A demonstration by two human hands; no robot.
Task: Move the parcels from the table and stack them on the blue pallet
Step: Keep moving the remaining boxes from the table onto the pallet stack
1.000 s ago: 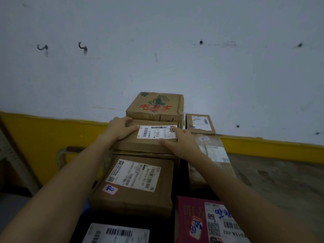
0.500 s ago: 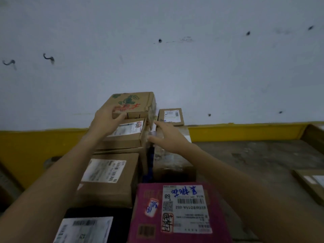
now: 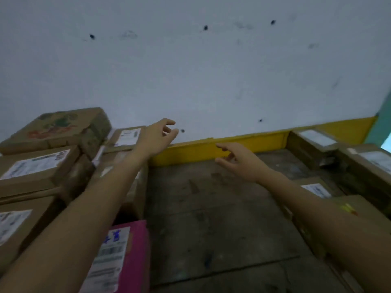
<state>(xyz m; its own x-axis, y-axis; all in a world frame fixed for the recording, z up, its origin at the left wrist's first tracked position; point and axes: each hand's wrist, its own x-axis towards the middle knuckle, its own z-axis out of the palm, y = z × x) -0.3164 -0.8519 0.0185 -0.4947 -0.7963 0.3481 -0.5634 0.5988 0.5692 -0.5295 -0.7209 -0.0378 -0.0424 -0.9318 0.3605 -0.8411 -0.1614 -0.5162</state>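
— So, how will those parcels handle?

— They're stiff, flat-sided cardboard boxes, probably light enough to lift one at a time. I'd take one by two opposite side faces, palms low, off the slick paper labels.

— Where are they from the hands?

— Both hands hold nothing, fingers loosely spread. The left hand hangs over the far right corner of the stacked boxes. The right hand hovers above the worn grey surface; floor or tabletop, I can't say. The parcels sit along its right edge, near the right hand but not touching.
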